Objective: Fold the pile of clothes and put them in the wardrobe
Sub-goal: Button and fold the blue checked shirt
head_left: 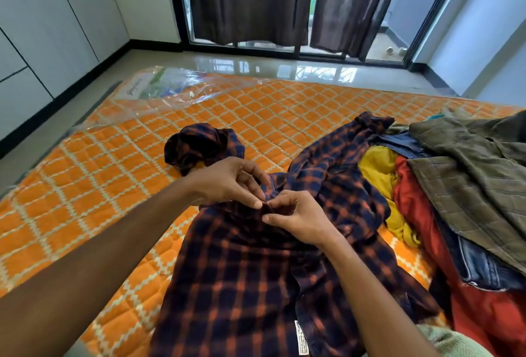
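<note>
Nearest: a navy-and-orange checked cotton shirt (242, 285), spread over an orange quilted mattress with a cream lattice pattern (85, 186), probably inside out, judging by the white care label (301, 338) on show near the hem.

Just beyond, at mid-front of the shirt: a left hand (227, 183) and a right hand (296, 218), close together, each pinching a small fold of the checked cloth, perhaps at a button or the placket; too small to tell which. Likely step: fastening or straightening before the first fold.

Risk here: tugging from so narrow a pinch, dragging the body askew, rucking the cloth underneath, ending in a crooked fold.

Farther left, a bunched sleeve (196, 146) balled up on the mattress; if left unflattened, a lumpy bundle.

To the right, lying against the shirt, a loose heap of unfolded clothes: yellow garment (378, 168), red garment (415, 203), blue denim jeans (478, 265), olive quilted jacket (469, 174) on top. Danger of catching the shirt's edge under that heap and pulling it over.

Beyond, crinkled clear plastic packaging (170, 86) at the far corner: slippery, poor ground for a folded stack.

Farthest, white flat-fronted doors (57, 29) along the left wall, probably the wardrobe, all closed, so calling for a free hand later; dark curtains (250, 0) at the back.
</note>
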